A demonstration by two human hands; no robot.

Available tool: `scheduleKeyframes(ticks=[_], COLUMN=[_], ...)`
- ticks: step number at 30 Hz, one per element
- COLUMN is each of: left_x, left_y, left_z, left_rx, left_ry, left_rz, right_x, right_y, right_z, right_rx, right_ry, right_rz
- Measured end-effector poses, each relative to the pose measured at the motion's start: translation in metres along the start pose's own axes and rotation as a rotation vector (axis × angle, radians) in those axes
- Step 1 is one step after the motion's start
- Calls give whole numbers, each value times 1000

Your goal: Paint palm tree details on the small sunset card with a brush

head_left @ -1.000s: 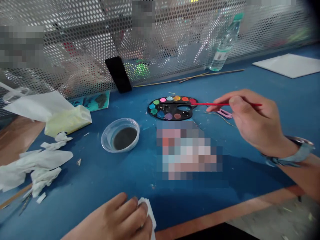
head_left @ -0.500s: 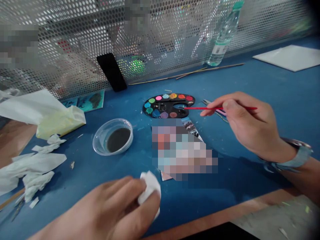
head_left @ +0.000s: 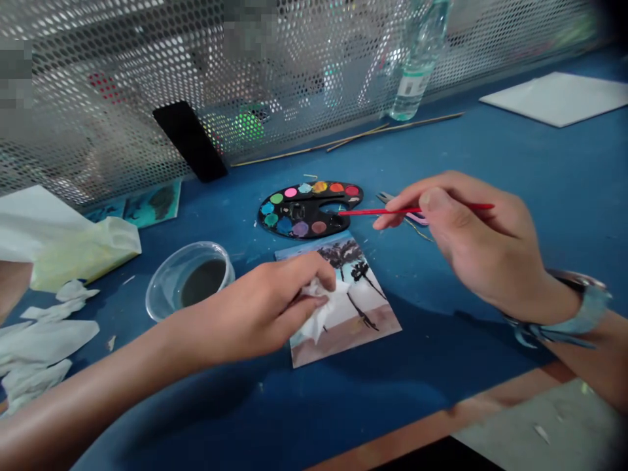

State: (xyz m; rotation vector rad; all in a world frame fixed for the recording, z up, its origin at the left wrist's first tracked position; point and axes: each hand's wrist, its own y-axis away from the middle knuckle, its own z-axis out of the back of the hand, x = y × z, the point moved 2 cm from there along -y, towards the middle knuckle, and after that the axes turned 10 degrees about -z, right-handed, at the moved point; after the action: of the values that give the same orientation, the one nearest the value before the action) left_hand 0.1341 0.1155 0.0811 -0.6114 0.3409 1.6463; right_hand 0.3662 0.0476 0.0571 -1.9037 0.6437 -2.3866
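Well, brush (head_left: pixel 369 212) held; bottle label (head_left: pixel 413 85) blurred.

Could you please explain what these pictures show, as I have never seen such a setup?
There is no robot here: these are a person's bare hands, and every picture comes from one camera worn on the head, looking forward and down. The left hand holds a crumpled white tissue over a small painting. The right hand holds a thin red brush, its tip by the palette; whether they touch is unclear. The blue table also bears a clear bowl of dark liquid, a bottle and a white board.
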Motion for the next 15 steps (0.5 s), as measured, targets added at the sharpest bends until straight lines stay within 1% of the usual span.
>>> scheduleKeyframes(ticks=[2,5,7,9,11,15], left_x=[6,11,12,14,16,17], left_y=[-1,-3,-5,-7,-8,-9], left_z=[-1,-4,-7,-11,-16,-28], left_rx=[21,93,180,267,333,354], left_ry=[1,-86,-214,-341,-409,-424], left_rz=[20,-46,-74,-65,-66,-125], right_x=[0,1,1,1,1,2], right_y=[0,-1,-2,-2,-2,-1], right_z=[1,2,2,2,2,2], right_rx=[-2,-11,-31,-49,-48,-35], right_ry=[-36,-83,-93,-92,-93,-103], right_rz=[15,37,36,22,3,9])
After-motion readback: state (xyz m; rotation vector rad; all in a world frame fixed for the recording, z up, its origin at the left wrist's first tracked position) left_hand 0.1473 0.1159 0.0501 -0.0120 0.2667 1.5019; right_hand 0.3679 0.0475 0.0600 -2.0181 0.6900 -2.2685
